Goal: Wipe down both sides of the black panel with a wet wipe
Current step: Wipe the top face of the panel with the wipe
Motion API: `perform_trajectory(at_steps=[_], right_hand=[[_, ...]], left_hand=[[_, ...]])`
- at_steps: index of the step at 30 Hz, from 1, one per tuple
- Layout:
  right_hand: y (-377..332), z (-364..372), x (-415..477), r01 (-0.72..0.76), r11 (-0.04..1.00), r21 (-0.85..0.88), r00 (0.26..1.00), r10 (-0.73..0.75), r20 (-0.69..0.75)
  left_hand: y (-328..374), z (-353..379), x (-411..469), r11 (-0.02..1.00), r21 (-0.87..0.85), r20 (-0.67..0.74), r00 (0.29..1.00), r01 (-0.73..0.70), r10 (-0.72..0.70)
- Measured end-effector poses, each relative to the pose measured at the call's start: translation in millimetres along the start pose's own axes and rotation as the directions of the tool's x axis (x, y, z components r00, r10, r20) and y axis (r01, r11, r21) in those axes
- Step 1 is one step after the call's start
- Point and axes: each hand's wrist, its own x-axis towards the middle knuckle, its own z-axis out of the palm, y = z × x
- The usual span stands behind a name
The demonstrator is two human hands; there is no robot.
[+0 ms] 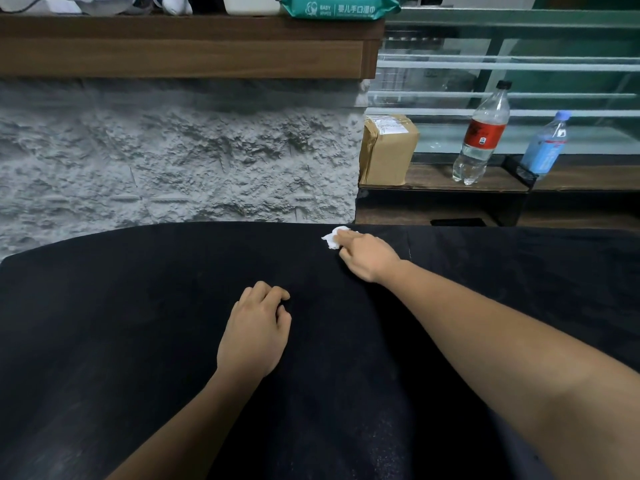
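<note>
Place: lived-in room — likely a home
On wooden shelf point(180, 46): baby-wipes pack point(337, 8)
Below-right of shelf: taped parcel point(388, 150), drink bottle point(483, 133)

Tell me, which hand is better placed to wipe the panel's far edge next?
Right. The right hand holds the wipe against the panel near its far edge. The left hand rests mid-panel, nearer the person, with no wipe, so it likely serves best steadying.

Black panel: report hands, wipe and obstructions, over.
Right hand holds wet wipe to black panel near far edge. Left hand rests on panel, fingers loosely curled, empty. No obstruction on panel.
</note>
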Motion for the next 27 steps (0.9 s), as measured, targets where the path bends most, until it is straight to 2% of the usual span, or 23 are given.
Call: perform_trajectory(at_steps=[8,14,19,27], right_hand=[[38.2,-9.7,9.7,-0.154,0.988,-0.003,0.987,0.154,-0.043],[37.0,-7.2,12.9,-0.259,0.966,0.022,0.961,0.260,-0.098],[22.5,0.5,8.7,-0.250,0.967,0.049,0.960,0.255,-0.113],[9.8,2.4,-41.2,-0.122,0.992,-0.020,0.991,0.120,-0.057]], left_hand=[[-0.3,0.6,0.4,1.000,-0.015,-0.004,1.000,-0.001,0.000],[-0.4,0.2,0.4,1.000,-0.023,-0.010,1.000,-0.004,0.004],[-1.4,-1.0,0.6,1.000,-0.021,-0.006,1.000,-0.005,0.005],[0.2,-0.3,1.0,1.000,-0.005,0.000,1.000,-0.004,0.004]])
